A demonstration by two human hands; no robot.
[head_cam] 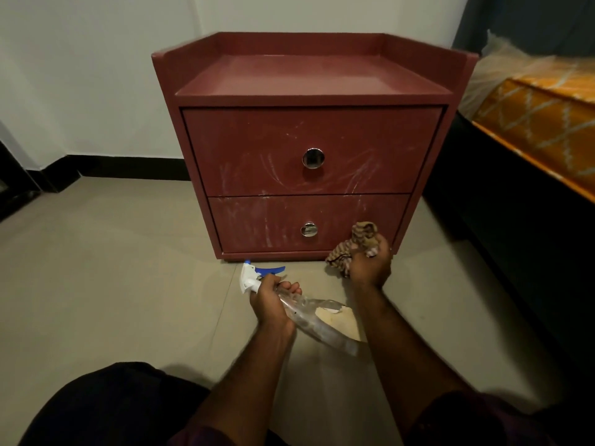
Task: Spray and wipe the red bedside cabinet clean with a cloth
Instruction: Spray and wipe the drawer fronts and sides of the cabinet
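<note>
The red bedside cabinet (309, 136) stands on the floor against the wall, with two drawers, round metal knobs and whitish smears across both fronts. My left hand (272, 300) grips the neck of a clear spray bottle (318, 320) with a white and blue trigger head, held low and tilted in front of the cabinet's base. My right hand (370, 262) holds a bunched brown striped cloth (354, 246) just in front of the lower drawer's right corner.
A bed with an orange patterned cover (541, 120) and a dark frame stands close on the right. Grey floor tiles (112, 268) spread to the left. White wall with black skirting (122, 165) lies behind. My dark-clothed knees are at the bottom.
</note>
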